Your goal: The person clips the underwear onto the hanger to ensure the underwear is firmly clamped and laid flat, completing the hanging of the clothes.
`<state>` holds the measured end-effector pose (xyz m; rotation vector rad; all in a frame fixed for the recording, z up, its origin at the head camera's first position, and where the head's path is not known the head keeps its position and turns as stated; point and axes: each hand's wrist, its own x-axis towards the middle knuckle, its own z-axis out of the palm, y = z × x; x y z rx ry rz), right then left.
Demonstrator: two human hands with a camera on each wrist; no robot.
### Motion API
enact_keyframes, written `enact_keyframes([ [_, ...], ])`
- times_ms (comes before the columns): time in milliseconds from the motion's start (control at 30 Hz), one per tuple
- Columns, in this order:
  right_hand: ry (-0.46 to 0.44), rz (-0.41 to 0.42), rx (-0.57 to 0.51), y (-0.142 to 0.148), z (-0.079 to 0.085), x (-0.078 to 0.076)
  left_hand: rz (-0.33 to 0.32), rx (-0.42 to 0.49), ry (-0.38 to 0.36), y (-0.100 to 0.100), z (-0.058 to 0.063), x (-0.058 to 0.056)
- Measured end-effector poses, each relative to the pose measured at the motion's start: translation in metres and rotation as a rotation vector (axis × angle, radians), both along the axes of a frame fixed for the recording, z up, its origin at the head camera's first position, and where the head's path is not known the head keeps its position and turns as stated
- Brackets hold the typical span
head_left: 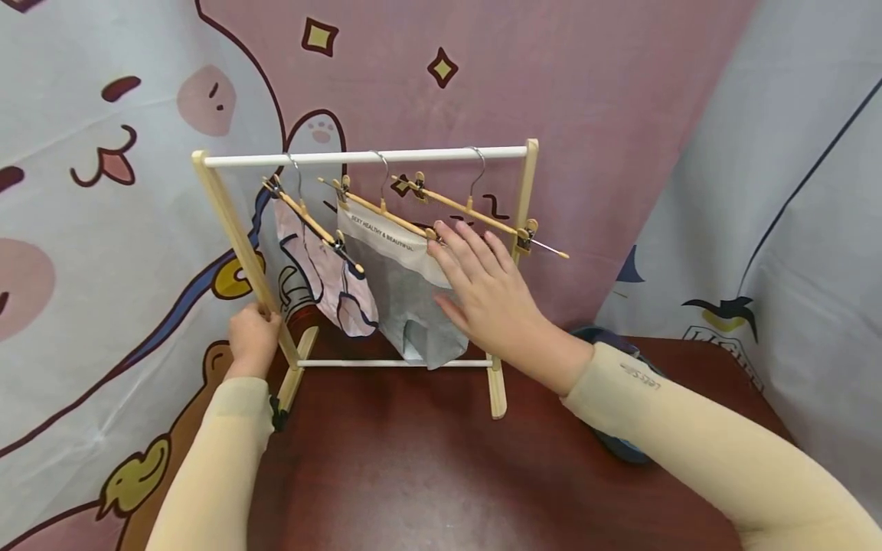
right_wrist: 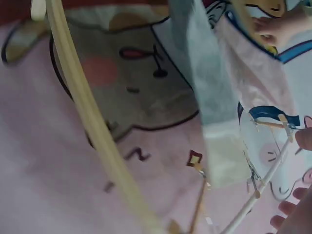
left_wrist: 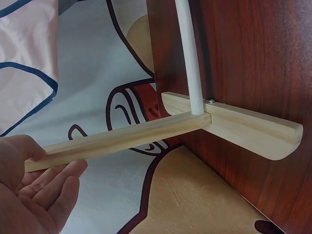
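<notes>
My left hand (head_left: 253, 340) holds the left wooden post (head_left: 237, 229) of a small clothes rack, thumb on one side and fingers under it in the left wrist view. My right hand (head_left: 492, 295), its fingers extended, is at the right end of the middle clip hanger (head_left: 386, 210), overlapping its clip. From that hanger hang grey underpants (head_left: 406, 287) with a pale printed waistband. Pink briefs (head_left: 327, 268) with navy trim hang from the left hanger (head_left: 310, 218). A third hanger (head_left: 468, 207), on the right, carries no garment.
The rack has a white top rail (head_left: 413, 155), a white lower bar (head_left: 386, 363) and wooden feet (head_left: 498, 390) on a dark red-brown table (head_left: 413, 459). A printed cloth (head_left: 586, 99) hangs behind. A blue object (head_left: 623, 448) is partly behind my right forearm.
</notes>
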<state>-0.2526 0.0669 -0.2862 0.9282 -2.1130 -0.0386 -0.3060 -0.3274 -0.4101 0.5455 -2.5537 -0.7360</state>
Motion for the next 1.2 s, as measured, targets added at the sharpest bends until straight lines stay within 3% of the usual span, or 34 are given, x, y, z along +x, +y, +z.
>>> enact_keyframes([
  [200,-0.227,-0.029,-0.155,0.054,-0.047,0.025,-0.006,0.006,0.021,0.001,0.000,0.001],
  [467,-0.639,-0.299,-0.251,0.139,-0.117,0.049,0.006,0.040,0.012,0.003,-0.001,0.004],
  [600,-0.768,-0.389,-0.224,0.178,-0.143,0.064,-0.001,0.062,0.034,0.003,-0.004,0.004],
  [800,-0.875,-0.532,-0.158,0.222,-0.171,0.082,-0.017,0.060,0.081,0.000,-0.011,0.004],
  [933,-0.936,-0.562,-0.143,0.238,-0.185,0.090,-0.037,0.082,0.115,0.000,-0.016,0.006],
  [1100,-0.853,-0.520,-0.193,0.243,-0.199,0.098,-0.056,0.202,0.180,0.008,-0.023,0.014],
  [1200,-0.780,-0.518,-0.222,0.240,-0.205,0.099,-0.024,0.275,0.306,0.017,-0.031,0.016],
])
